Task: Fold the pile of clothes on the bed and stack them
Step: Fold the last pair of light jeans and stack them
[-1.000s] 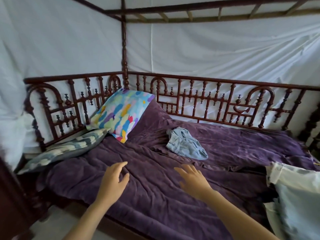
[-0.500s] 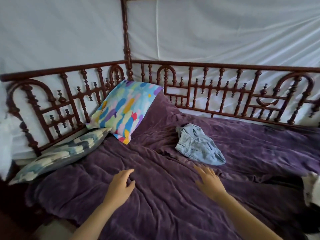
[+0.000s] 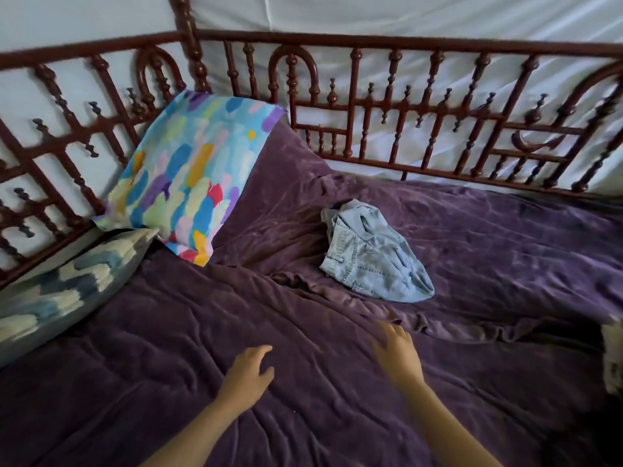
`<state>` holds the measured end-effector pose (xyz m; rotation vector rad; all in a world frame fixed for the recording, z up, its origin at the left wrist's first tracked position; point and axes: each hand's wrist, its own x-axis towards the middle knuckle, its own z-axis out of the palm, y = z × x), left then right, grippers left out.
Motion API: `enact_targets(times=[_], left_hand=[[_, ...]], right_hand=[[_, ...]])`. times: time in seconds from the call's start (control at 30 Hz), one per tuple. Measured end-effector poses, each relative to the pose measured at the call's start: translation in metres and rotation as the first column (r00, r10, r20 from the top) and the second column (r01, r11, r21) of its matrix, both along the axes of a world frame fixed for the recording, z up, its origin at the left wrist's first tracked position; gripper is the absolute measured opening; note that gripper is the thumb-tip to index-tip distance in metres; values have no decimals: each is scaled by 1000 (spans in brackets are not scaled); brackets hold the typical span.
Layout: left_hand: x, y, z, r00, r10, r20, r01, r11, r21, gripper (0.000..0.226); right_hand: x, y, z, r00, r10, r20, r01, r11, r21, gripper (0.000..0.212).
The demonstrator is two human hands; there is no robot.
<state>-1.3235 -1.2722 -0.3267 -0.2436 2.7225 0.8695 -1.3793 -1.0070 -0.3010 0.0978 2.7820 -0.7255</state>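
Note:
A crumpled light-blue denim garment (image 3: 372, 256) lies on the purple bedspread (image 3: 505, 257) near the middle of the bed. My left hand (image 3: 247, 375) hovers over the near part of the spread, fingers loosely spread and holding nothing. My right hand (image 3: 397, 353) reaches forward just short of the denim, fingers extended, empty, and slightly blurred. At the right edge a bit of pale cloth (image 3: 613, 358) shows, mostly cut off.
A multicoloured pillow (image 3: 188, 173) leans on the dark red wooden railing (image 3: 387, 106) at the back left. A blue and cream pillow (image 3: 57, 294) lies flat on the left. White fabric hangs behind the railing.
The view has tilted down and moved closer to the bed. Both hands have advanced over the spread, the right one nearer the denim. The pale cloth at the right has slid mostly out of view.

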Motion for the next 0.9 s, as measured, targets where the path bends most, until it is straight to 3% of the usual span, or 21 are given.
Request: enact_targets(times=[0.2,0.33,0.43,0.5,0.63,0.7,0.8,0.9], left_hand=[[-111,19,-33,982,-161,97,160,987,17,47],[-200,33,-67,984,-164,72,157,983,92,44],[-262,51,-96,996,-33,81,17,982,188,44],[-302,67,-113,982,136,129,-168,945,279,53],[-364,90,-144,843,405,353,-535,694,482,70],[-375,95,-158,818,412,400,-572,647,504,54],[-376,100,-157,814,423,399,-579,651,491,5],[-363,101,-138,811,420,407,-583,641,500,12]], right_hand=[[-66,-2,-19,995,-76,63,70,993,93,50],[-127,-9,-64,988,-75,133,58,990,129,54],[-164,-7,-102,980,-87,180,58,985,161,52],[-186,-1,-121,982,-82,169,50,982,183,54],[-230,5,-153,992,-104,65,93,984,153,49],[-245,1,-167,994,-31,105,13,985,171,56],[-252,-12,-183,971,29,238,-55,993,104,76],[-241,-28,-185,973,-27,231,-8,989,151,87]])
